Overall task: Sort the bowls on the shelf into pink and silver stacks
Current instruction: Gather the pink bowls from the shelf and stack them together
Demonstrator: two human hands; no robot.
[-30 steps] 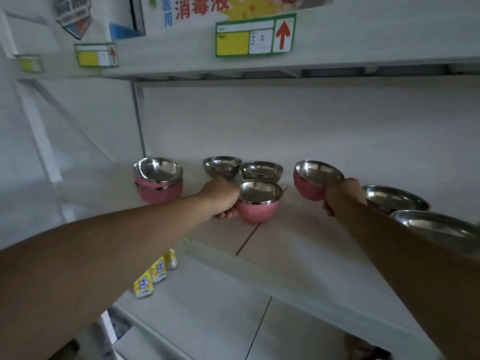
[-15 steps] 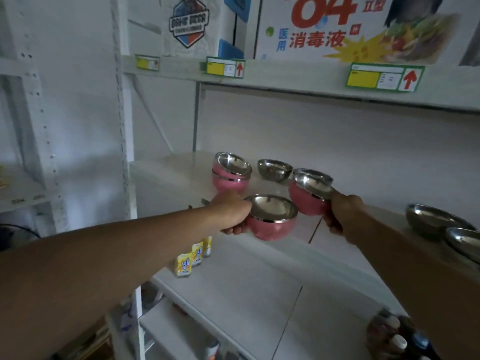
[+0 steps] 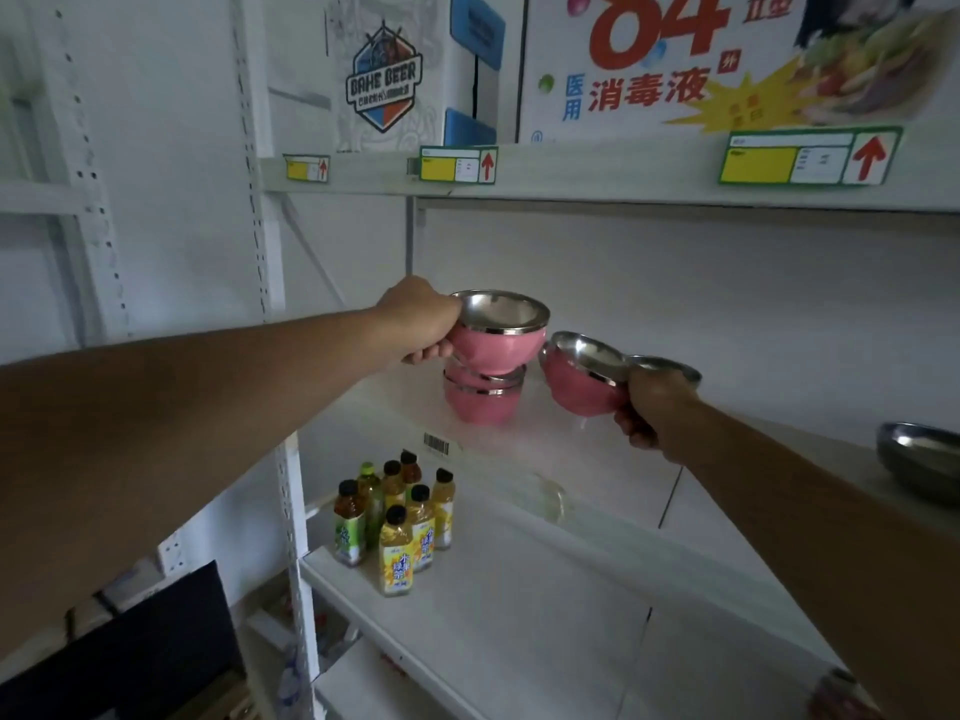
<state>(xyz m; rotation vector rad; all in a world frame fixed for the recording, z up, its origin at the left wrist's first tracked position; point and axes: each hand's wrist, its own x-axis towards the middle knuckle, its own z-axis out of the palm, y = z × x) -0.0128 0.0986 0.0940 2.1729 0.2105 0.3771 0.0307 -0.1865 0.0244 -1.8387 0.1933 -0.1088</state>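
So there's a pink stack (image 3: 483, 394) of bowls sitting on the white shelf (image 3: 395, 407), looks like two of them nested, steel rims showing. The person's left hand (image 3: 418, 320) has its fingers curled around the side of another pink bowl (image 3: 497, 332) and is holding it right above that stack, its bottom just about meeting the top one, can't really tell if it's touching. Just to the right of that, the right hand (image 3: 655, 407) is gripping a second pink bowl (image 3: 579, 379) from the side, tipped a bit toward the stack and held off the shelf. Right behind that hand you can see the rim of a silver bowl (image 3: 665, 365), mostly hidden by the knuckles, so no idea what it's resting on. Way over at the right edge there's another silver one (image 3: 919, 457) on the same shelf, well apart from the pink stuff. The shelf front has a barcode sticker (image 3: 435, 444) on it. One level down there's a little cluster of drink bottles (image 3: 397, 517), yellow and green labels. The shelf above has yellow price tags (image 3: 457, 163) with red arrows, plus a beer carton (image 3: 384, 75) and a big disinfectant box (image 3: 675, 65). Bottom left there's something dark and flat, can't make it out.
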